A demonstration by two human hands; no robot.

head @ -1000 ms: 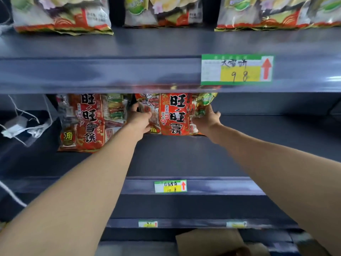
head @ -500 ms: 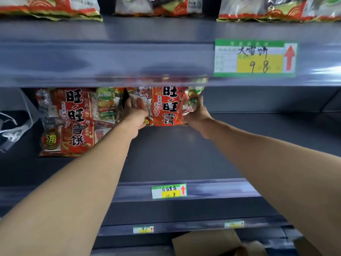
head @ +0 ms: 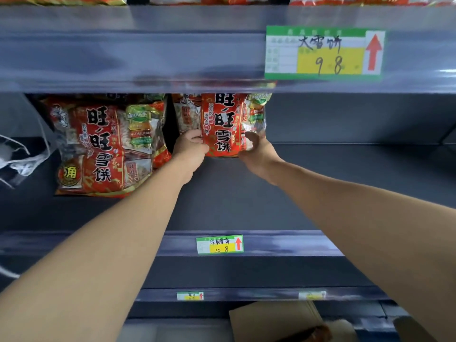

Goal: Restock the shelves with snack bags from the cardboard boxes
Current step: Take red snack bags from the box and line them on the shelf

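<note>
The left hand (head: 191, 146) and right hand (head: 256, 150) are gripping a red snack bag (head: 222, 124) by its lower corners, standing it at the back of the middle shelf (head: 345, 188). Another bag (head: 103, 146) is sitting just left; much shelf looks unfilled, and a cardboard box (head: 276, 319) is waiting below.

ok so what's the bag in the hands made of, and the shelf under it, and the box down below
The snack bag: thin glossy plastic film, going by glare, crinkles and clear windows. The shelf: probably painted metal, matte dark grey, smooth and flat. The box: plain brown cardboard, dull surface, flap edges showing.
</note>
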